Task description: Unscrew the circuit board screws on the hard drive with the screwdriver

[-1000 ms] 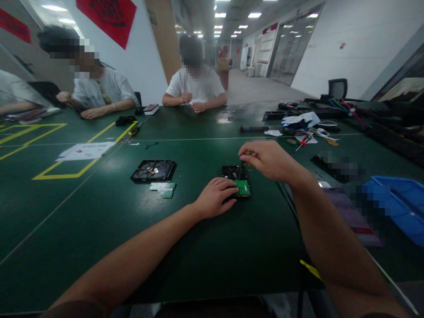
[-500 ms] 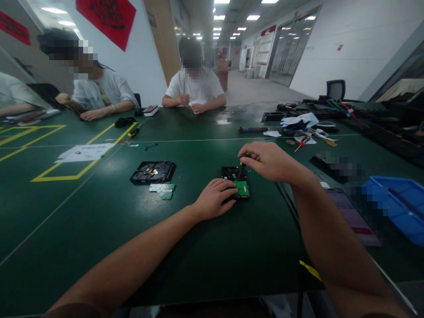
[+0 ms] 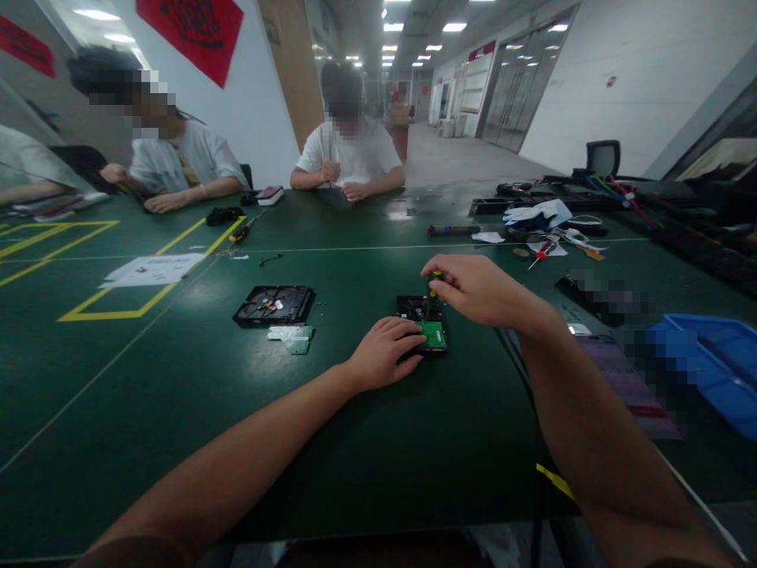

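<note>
A black hard drive (image 3: 410,304) with a green circuit board (image 3: 435,334) lies on the green table in front of me. My left hand (image 3: 387,352) holds it from the left, fingers over the board and thumb by its near edge. Between the fingers of my right hand (image 3: 464,288) is a yellow-and-black screwdriver (image 3: 436,285), upright over the drive. Its shaft points down at the board's far edge; exact tip contact is too small to tell. To the left sit a second hard drive (image 3: 275,304) and a loose circuit board (image 3: 292,338), with tiny screws beside them.
At right are a blue tray (image 3: 718,363), a dark flat part (image 3: 591,298) and a purple-grey sheet (image 3: 627,379). Farther back lie a red-handled screwdriver (image 3: 542,252), gloves (image 3: 535,213) and a dark cylindrical tool (image 3: 454,230). Papers (image 3: 151,270) lie left. Several people sit across the table.
The fingers of my right hand have shifted slightly around the screwdriver handle, which shows more now. My left hand and the hard drive stay in place; the view has moved a little.
</note>
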Available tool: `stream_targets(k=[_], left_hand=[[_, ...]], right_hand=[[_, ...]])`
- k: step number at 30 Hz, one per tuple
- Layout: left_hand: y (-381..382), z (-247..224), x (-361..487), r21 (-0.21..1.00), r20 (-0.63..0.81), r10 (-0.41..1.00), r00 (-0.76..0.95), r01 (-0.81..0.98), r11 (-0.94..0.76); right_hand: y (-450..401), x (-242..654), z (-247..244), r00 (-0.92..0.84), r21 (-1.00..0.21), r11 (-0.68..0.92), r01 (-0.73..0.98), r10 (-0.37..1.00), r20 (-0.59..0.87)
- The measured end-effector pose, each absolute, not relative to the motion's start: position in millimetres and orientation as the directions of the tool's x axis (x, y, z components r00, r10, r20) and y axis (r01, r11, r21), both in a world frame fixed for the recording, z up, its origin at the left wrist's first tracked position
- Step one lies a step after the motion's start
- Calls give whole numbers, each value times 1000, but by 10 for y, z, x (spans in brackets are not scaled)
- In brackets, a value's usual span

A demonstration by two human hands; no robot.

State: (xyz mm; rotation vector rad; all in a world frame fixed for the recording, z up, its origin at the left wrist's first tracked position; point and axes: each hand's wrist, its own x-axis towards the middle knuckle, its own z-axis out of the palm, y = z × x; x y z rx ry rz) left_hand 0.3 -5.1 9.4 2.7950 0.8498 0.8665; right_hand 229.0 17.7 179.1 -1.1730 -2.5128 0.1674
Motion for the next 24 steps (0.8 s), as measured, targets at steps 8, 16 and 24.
stream_targets(k=[8, 16, 24], left_hand=[[-60, 102, 0, 234, 499, 531, 684, 484, -843], [-53, 94, -1, 235, 503, 532, 681, 484, -843], [-57, 104, -1, 237, 491, 536, 687, 487, -841]], right_hand=[[196, 2320, 1786, -628, -271, 682, 679, 731, 267], [188, 2334, 1779, -592, -260, 644, 719, 764, 257], [196, 2278, 1784, -596, -263, 660, 704, 750, 287]])
